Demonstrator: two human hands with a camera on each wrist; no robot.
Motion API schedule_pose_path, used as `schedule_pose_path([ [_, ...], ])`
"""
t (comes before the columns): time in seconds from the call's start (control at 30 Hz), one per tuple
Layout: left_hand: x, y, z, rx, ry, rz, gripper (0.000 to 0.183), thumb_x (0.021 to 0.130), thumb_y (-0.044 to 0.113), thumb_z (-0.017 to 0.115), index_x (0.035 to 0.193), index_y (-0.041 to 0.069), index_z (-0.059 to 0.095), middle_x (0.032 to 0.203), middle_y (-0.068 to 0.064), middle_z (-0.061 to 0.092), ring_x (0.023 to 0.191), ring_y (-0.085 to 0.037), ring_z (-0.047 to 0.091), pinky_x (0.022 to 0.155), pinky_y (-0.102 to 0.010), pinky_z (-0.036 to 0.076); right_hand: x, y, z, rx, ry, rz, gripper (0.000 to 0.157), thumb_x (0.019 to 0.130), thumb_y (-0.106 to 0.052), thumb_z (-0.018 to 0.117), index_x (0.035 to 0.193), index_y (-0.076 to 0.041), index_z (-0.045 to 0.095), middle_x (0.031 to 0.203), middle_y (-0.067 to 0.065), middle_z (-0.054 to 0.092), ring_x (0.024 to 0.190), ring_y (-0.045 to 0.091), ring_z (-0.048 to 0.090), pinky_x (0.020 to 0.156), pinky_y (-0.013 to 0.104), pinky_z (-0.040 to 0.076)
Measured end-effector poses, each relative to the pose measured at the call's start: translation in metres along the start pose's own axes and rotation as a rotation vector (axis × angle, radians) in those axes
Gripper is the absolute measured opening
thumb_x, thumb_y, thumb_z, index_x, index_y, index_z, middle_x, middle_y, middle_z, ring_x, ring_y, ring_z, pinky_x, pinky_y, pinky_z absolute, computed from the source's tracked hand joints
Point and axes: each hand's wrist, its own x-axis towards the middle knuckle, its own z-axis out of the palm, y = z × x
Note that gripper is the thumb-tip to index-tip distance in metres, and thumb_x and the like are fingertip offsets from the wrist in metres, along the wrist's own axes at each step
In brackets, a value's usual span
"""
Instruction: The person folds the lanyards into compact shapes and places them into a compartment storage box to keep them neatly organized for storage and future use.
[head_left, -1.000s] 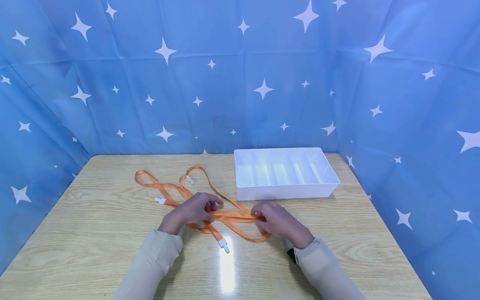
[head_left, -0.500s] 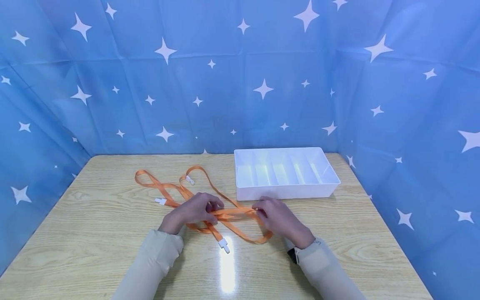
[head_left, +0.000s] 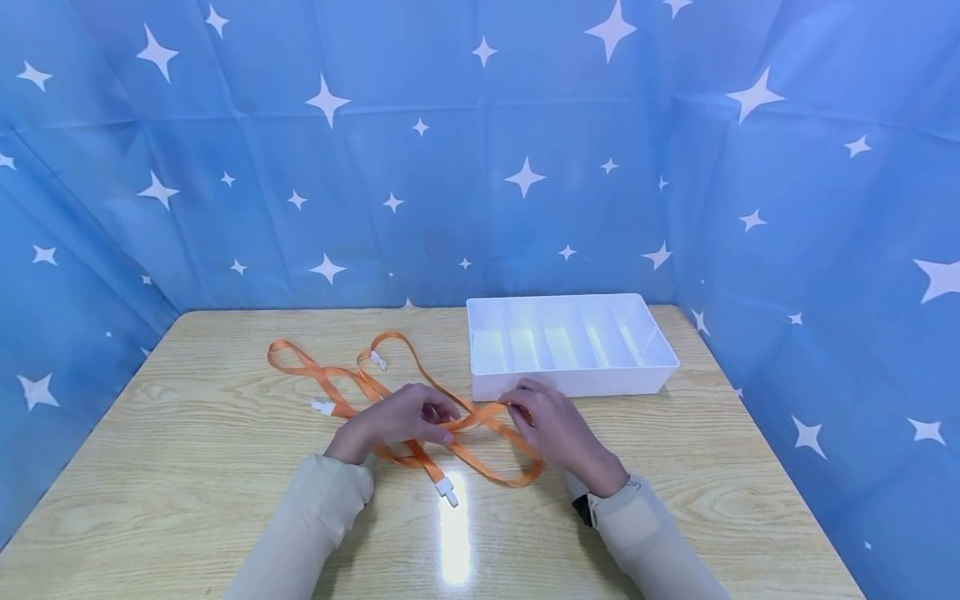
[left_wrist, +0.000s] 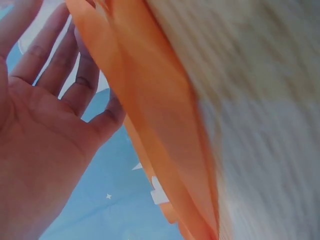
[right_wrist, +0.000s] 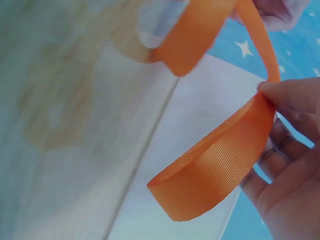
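Note:
Orange lanyards [head_left: 330, 383] with white plastic clips lie in loose, crossing loops on the table. My left hand [head_left: 408, 417] is over the middle of the pile, thumb and fingertips round an orange strap. Its other fingers [left_wrist: 75, 75] stretch along the strap in the left wrist view. Between thumb and forefinger, my right hand [head_left: 551, 425] pinches one lanyard strap [right_wrist: 215, 165], raised a little; a loop of it hangs from the fingers in the right wrist view. One white clip [head_left: 447, 490] points toward me, and another clip [head_left: 323, 407] lies left of my left hand.
A white tray [head_left: 570, 384] divided into several compartments stands at the back right, just beyond my right hand. The wooden table [head_left: 187, 483] ends at a blue curtain [head_left: 435, 183] printed with white stars.
My right hand has shifted up and slightly left, lifting its strap. My left hand has moved slightly right along the lanyard. Tray and clips stay put.

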Motion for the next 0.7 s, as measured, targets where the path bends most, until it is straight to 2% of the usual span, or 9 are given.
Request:
schedule_pose_path([
  [0.2,0.005,0.003,0.003,-0.058,-0.037,0.039,0.025,0.091,0.017,0.075,0.115,0.011,0.074,0.107,0.0,0.07,0.092,-0.016,0.063,0.081,-0.029,0.053,0.005,-0.006,-0.007,0.028,0.039,0.029,0.018,0.09,0.0,0.071,0.102,-0.012,0.076,0.097,-0.002,0.066,0.075,0.01,0.055,0.065,0.026,0.05],
  [0.37,0.009,0.005,0.005,-0.09,-0.049,0.059,0.025,0.094,0.019,0.071,0.117,0.008,0.071,0.107,-0.002,0.069,0.092,-0.018,0.062,0.082,-0.03,0.052,0.008,-0.009,-0.009,0.056,0.063,0.013,0.02,0.09,0.001,0.07,0.104,-0.012,0.076,0.091,-0.002,0.065,0.067,0.008,0.051,0.06,0.023,0.047],
  [0.53,0.013,0.009,0.005,-0.124,-0.065,0.123,0.028,0.103,0.021,0.057,0.121,0.004,0.069,0.109,-0.007,0.069,0.091,-0.018,0.06,0.082,-0.031,0.05,0.01,-0.01,-0.009,0.068,0.085,0.002,0.02,0.088,0.002,0.071,0.104,-0.01,0.076,0.087,-0.004,0.063,0.064,0.006,0.048,0.057,0.021,0.046],
  [0.63,0.015,0.012,0.004,-0.149,-0.083,0.165,0.032,0.107,0.023,0.048,0.116,0.002,0.07,0.1,-0.017,0.067,0.08,-0.021,0.053,0.078,-0.032,0.047,0.012,-0.011,-0.01,0.067,0.093,0.001,0.02,0.089,0.002,0.071,0.105,-0.008,0.076,0.084,-0.005,0.061,0.064,0.006,0.047,0.056,0.02,0.045],
  [0.7,0.016,0.014,0.005,-0.171,-0.094,0.182,0.034,0.108,0.023,0.044,0.108,0.001,0.07,0.104,-0.021,0.066,0.083,-0.022,0.054,0.081,-0.032,0.046,0.013,-0.011,-0.011,0.065,0.101,-0.002,0.02,0.089,0.002,0.07,0.106,-0.007,0.076,0.083,-0.004,0.06,0.062,0.006,0.045,0.055,0.021,0.043],
])
